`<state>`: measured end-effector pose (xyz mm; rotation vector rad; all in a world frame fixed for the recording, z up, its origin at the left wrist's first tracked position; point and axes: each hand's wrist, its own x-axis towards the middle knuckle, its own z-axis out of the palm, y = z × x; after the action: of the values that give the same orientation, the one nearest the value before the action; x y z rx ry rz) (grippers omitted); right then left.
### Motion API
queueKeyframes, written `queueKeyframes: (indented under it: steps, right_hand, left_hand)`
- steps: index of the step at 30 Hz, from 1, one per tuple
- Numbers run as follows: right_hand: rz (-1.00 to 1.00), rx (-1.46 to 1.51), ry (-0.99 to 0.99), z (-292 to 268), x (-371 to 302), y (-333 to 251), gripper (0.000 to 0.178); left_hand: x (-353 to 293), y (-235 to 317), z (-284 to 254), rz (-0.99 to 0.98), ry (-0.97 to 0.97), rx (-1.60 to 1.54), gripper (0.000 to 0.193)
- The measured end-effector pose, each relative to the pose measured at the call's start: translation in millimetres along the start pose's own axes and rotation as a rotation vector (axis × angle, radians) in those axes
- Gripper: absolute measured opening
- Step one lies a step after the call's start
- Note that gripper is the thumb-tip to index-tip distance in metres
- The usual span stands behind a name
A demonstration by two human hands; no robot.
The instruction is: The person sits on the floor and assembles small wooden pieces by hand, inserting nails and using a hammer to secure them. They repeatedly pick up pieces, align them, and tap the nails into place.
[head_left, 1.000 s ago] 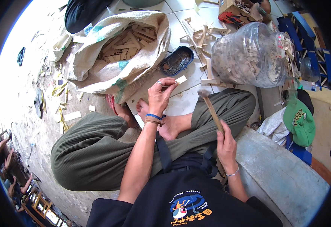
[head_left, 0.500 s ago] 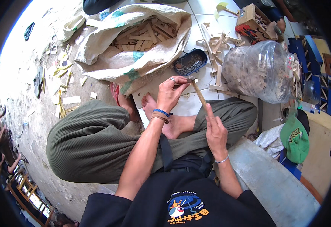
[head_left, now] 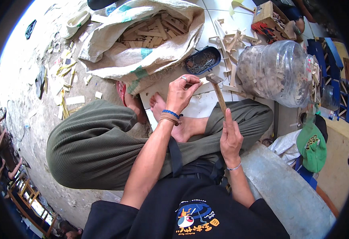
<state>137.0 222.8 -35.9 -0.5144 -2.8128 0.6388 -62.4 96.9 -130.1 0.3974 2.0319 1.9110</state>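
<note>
Fingers (head_left: pixel 193 80) of the left hand (head_left: pixel 177 95): narrow, thumb and forefinger pinched on a small pale wood piece (head_left: pixel 204 81). Right hand (head_left: pixel 231 137): wrapped around the lower handle of a hammer (head_left: pixel 220 95), forefinger stretched along the shaft.

Wood piece: at the left fingertips, above the white tile floor (head_left: pixel 200 101). Juts out to the right of the pinch, toward the hammer head. Long axis seemingly crosswise, left to right; mostly hidden by the grip, so full length impossible to tell. Left hand nearer, being in contact; right hand well apart, below and to the right.

Hammer: head up, just right of the wood piece; contact between the two not clear. Shaft slanting from the right hand upward and slightly left; head set across it.

Surroundings: blue dish (head_left: pixel 218 65) with thin metallic bits, just beyond the left fingertips; woven sack (head_left: pixel 102 65) of wood offcuts, beyond and to the left; heap of pale wooden frames (head_left: pixel 232 40), past the dish; clear plastic jug (head_left: pixel 270 73) on its side, to the right.
</note>
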Motion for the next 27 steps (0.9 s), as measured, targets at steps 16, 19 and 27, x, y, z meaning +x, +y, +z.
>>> queueKeyframes:
  steps: [16,19,27]
  right_hand:
    - [0.126,-0.001,-0.172,7,-5,-3,0.063]
    - [0.142,0.076,-0.133,8,-1,-1,0.062]
    - [0.090,0.125,-0.085,14,6,2,0.058]
  left_hand:
    - [0,6,-2,0.015,0.005,0.044,0.012]
    - [1,6,-2,-0.021,0.002,0.059,0.013]
    - [-3,-4,1,0.153,-0.015,0.103,0.024]
